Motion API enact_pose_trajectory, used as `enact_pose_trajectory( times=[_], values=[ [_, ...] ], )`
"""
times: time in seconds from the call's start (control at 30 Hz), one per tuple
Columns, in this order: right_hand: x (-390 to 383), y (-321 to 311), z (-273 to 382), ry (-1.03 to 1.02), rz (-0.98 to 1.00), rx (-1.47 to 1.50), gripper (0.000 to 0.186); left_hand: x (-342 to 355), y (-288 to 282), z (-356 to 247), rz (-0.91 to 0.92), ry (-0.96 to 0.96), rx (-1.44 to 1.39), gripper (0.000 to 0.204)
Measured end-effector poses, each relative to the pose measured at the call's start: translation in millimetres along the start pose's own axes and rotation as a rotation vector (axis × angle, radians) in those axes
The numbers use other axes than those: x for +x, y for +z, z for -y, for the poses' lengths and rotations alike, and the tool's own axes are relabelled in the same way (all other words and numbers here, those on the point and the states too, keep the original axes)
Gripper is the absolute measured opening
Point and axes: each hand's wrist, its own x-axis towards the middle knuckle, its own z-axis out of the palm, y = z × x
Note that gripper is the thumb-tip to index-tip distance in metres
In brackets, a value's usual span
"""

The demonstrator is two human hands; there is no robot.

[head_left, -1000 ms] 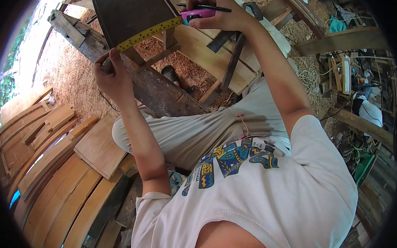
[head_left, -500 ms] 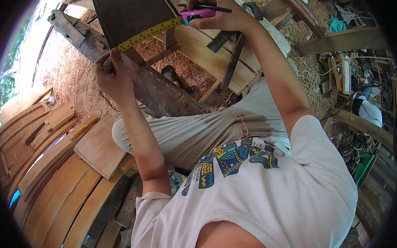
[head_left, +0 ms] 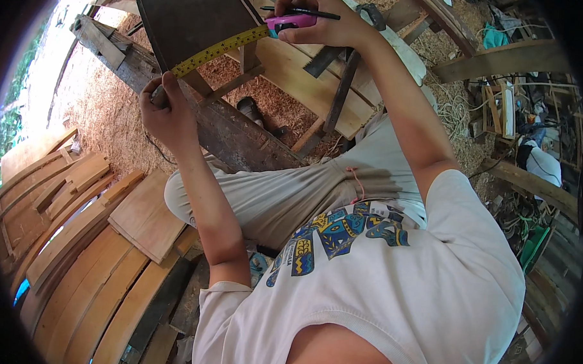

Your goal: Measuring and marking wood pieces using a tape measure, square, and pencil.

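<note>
A yellow tape measure blade [head_left: 222, 49] stretches along the near edge of a dark brown panel [head_left: 197, 21], which has a raised rim down its sides. My left hand [head_left: 170, 110] pinches the blade's end at the panel's near left corner. At the other end, my right hand [head_left: 316, 19] grips the pink and teal tape measure case [head_left: 294, 21] by the near right corner. A thin black pen or pencil [head_left: 310, 12] is also held across the fingers of that hand.
A hand saw [head_left: 323, 60] lies on pale boards [head_left: 289, 69] right of the panel. Stacked planks [head_left: 102, 284] fill the lower left. Wood shavings [head_left: 108, 111] cover the ground, a weathered beam [head_left: 229, 132] crosses before my legs, and rope [head_left: 457, 114] lies at right.
</note>
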Motion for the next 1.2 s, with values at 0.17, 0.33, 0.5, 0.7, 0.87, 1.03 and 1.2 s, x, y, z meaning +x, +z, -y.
enact_pose_trajectory(
  times=[0.17, 0.33, 0.5, 0.7, 0.87, 1.03, 1.2],
  values=[
    [-0.9, -0.4, 4.1, -0.012, -0.020, -0.038, 0.046, -2.1, 1.8, -2.9, -0.009, 0.009, -0.042, 0.035],
    [-6.0, 0.1, 8.1, 0.048, -0.024, -0.045, 0.046, -4.8, -3.2, -3.8, 0.004, 0.005, -0.024, 0.035],
    [-14.5, 2.8, 5.6, 0.047, -0.051, -0.051, 0.049, -13.7, -10.0, -14.2, 0.009, -0.036, -0.003, 0.036],
    [-33.0, 8.5, -8.9, 0.000, -0.043, -0.143, 0.043, -33.5, -13.2, -16.9, 0.000, -0.087, -0.026, 0.034],
    [-66.3, 14.1, -12.1, 0.081, -0.008, -0.138, 0.040, -58.9, -10.2, 0.8, 0.102, -0.138, -0.024, 0.033],
    [-93.4, 17.9, -18.4, 0.238, 0.028, -0.129, 0.037, -75.4, -3.8, 20.0, 0.256, -0.232, -0.050, 0.032],
    [-112.1, 27.9, -24.2, 0.300, -0.033, -0.078, 0.039, -77.2, 4.3, 38.4, 0.324, -0.244, -0.119, 0.027]
  ],
)
